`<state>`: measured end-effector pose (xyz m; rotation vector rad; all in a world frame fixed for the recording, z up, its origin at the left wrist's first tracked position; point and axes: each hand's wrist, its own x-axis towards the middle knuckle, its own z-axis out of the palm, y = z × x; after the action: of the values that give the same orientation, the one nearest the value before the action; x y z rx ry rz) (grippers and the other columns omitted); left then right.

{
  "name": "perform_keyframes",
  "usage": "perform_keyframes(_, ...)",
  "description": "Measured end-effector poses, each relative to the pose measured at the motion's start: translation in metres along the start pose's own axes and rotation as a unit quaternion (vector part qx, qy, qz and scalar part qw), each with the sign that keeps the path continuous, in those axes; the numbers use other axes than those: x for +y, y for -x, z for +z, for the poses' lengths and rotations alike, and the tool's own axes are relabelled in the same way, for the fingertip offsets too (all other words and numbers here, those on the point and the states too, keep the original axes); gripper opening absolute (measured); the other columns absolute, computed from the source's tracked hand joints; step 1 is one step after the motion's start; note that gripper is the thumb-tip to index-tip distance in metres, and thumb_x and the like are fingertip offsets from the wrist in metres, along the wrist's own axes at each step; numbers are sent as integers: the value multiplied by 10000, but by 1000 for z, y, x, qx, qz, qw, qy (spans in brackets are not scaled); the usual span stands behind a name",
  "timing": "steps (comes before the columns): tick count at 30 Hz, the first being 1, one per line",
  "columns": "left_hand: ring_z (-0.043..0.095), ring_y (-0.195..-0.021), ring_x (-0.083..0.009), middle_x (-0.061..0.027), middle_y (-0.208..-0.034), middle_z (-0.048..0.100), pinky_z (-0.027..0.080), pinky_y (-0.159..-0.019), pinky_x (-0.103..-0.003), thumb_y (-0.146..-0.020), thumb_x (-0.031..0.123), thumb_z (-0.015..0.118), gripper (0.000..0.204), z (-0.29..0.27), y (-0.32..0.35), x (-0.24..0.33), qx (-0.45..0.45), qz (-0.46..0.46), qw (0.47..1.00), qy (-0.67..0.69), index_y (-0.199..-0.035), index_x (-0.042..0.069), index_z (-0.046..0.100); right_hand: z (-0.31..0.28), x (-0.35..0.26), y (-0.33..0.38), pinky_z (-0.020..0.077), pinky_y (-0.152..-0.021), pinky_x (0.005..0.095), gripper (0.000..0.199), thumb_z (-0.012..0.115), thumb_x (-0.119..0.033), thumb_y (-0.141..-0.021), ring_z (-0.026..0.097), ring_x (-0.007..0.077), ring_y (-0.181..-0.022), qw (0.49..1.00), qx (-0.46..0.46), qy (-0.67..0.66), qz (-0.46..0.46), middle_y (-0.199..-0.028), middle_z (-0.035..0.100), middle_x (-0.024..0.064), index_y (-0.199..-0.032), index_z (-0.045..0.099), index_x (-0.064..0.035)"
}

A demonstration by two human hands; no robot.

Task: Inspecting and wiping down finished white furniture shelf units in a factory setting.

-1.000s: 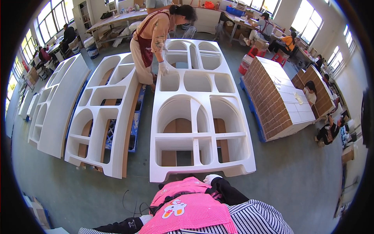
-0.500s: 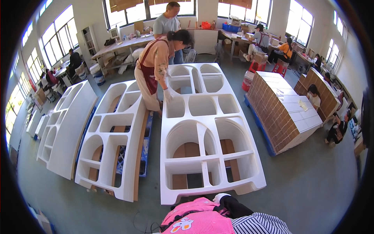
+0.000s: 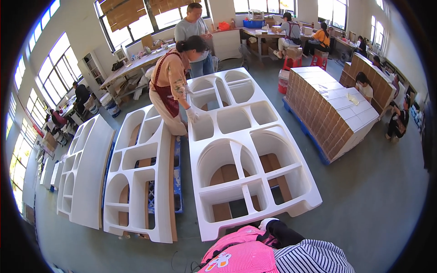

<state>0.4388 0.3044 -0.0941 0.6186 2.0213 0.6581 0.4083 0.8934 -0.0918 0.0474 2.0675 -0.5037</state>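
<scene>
Before me lies a large white shelf unit (image 3: 248,179) on its back, its rounded and square compartments facing up. My right hand (image 3: 267,224), in a white glove with a dark sleeve, is close to the unit's near end, beside my pink apron (image 3: 241,255). Its fingers are too small and partly hidden to tell their shape, or whether they touch the unit. My left hand does not show. A co-worker in a dark red apron (image 3: 167,98) leans over the unit's left side, with a white-gloved hand (image 3: 192,115) at its edge.
Left of the unit, a second white shelf unit (image 3: 139,169) lies on a blue pallet (image 3: 178,182), and a third (image 3: 93,168) stands beyond. At right, a stack of white and brown boards (image 3: 334,109) rests on another blue pallet (image 3: 306,129). Another person (image 3: 193,27) stands behind the co-worker.
My view has turned and tilted slightly, so the units appear rotated. The co-worker still bends over the unit with a gloved hand at its edge. My right hand stays by its near end.
</scene>
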Motion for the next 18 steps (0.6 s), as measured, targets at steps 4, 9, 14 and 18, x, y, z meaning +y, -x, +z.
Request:
perform_keyframes(4, 669, -828, -380, -202, -913, 682, 522, -704, -453, -902, 433, 484, 422, 5, -1, -2, -11, -8, 1000, -6, -997, 56, 648, 1, 4, 0, 479, -906, 401, 542, 679, -511, -756, 658, 323, -1031, 999, 4, -31, 13, -1088, 695, 162, -1070, 708, -69)
perform_keyframes(9, 669, -839, -381, -203, -922, 683, 522, -711, -452, -901, 435, 484, 424, 17, -3, -1, -19, -16, 1000, -6, -1005, 58, 649, 6, 8, -6, 481, -901, 402, 521, 676, -490, -769, 658, 322, -1030, 999, 7, -37, 16, -1083, 695, 161, -1075, 703, -70)
perform_keyframes(14, 669, -850, -382, -205, -931, 683, 522, -717, -451, -901, 438, 484, 427, 31, -5, 2, -25, -25, 999, -3, -1014, 61, 650, 6, 10, -10, 482, -901, 403, 500, 665, -475, -785, 655, 324, -1036, 1000, 9, -20, 4, -1085, 693, 165, -1079, 702, -71)
perform_keyframes(18, 669, -858, -382, -206, -939, 684, 522, -723, -450, -901, 440, 485, 430, 53, -2, 4, -31, -35, 999, 5, -1021, 62, 651, 1, 4, -1, 480, -909, 429, 457, 583, -447, -839, 637, 344, -1043, 999, 10, 17, -33, -1092, 686, 178, -1066, 711, -71)
